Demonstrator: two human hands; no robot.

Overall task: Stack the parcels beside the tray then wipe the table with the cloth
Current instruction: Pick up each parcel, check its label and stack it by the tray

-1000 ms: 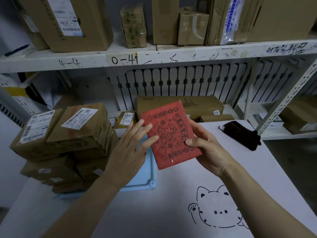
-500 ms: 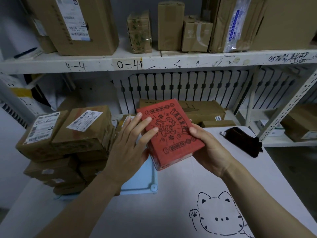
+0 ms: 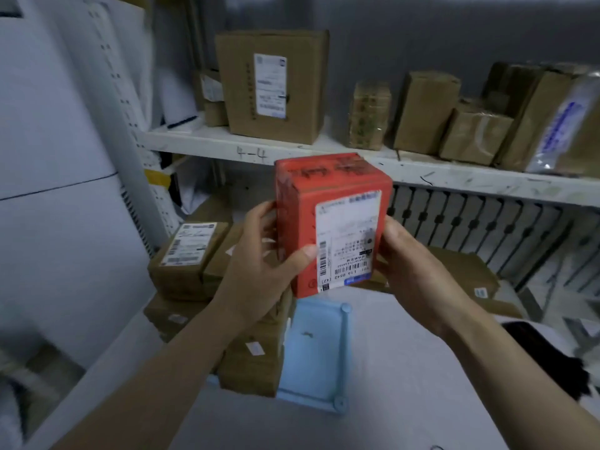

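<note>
Two-handed, holds the red parcel (image 3: pixel 331 222) aloft over the blue tray (image 3: pixel 319 345), fingers of left hand (image 3: pixel 259 271) and right hand (image 3: pixel 414 276) curled round its sides, and risks toppling the uneven brown stack (image 3: pixel 191 264) at the left edge of the bench (image 3: pixel 406 404) if landed off-centre.

Both arms are reaching forward, the bare forearms converging from the lower corners of the view. The left hand (image 3: pixel 259 264) is gripping the left side of the red parcel (image 3: pixel 297 222), its thumb lying across the front face and its fingers curling round the far edge. The right hand (image 3: pixel 412 271) is clasping the right side, thumb pressing along the front edge, its other fingers hidden behind. The palms are holding the parcel upright between them.
</note>
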